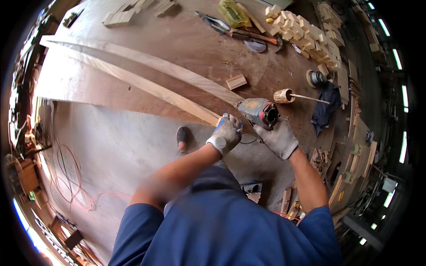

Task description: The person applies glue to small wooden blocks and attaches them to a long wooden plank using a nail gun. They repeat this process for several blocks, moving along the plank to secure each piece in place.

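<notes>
Two long pale wooden strips [164,95] lie on the brown worktop, joined at a narrow far-left corner and spreading toward me. My left hand [225,133], in a pale work glove, is closed around the near end of the closer strip; a bit of blue shows at its fingers. Gripped in my gloved right hand [280,138] is a grey nail gun [258,111] with a red ring and black cap. Its body sits at the near end of the other strip; the tool's nose is hidden.
A small wood block [236,82], a glue-stained pot [284,96] with a stick and a dark cloth [327,106] lie on the worktop. Farther back are a hammer [255,36] and stacked wood blocks [306,35]. A reddish hose [73,195] coils on the floor at left.
</notes>
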Demonstrator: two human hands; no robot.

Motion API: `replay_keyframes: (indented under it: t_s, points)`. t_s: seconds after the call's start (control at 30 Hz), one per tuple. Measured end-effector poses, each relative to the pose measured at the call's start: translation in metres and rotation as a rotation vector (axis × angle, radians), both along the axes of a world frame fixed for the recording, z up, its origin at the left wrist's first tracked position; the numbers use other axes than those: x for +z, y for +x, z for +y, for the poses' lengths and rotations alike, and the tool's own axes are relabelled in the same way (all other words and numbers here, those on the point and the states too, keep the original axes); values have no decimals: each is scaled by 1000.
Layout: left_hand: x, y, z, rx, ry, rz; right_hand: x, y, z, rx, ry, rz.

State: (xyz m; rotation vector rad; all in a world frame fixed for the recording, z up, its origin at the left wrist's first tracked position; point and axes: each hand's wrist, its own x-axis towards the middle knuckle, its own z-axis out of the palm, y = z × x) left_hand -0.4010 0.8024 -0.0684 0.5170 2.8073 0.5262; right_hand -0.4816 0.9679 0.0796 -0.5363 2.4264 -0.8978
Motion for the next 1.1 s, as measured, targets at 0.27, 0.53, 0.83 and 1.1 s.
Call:
replay_keyframes:
  t_s: [0.27, 0.53, 0.83, 1.1]
  points:
    - [20, 2, -5, -196, -257, 52, -1, -21, -45, -8, -20, -188]
    - [5, -5, 5, -137, -112, -83, 0, -35, -68, 74, 136, -285]
    - [-29, -10, 23, 151, 185, -335, 14, -51, -97, 317, 356, -190]
    - [-33, 1, 23, 166, 221, -74, 21, -76, -141, 493, 614, -242]
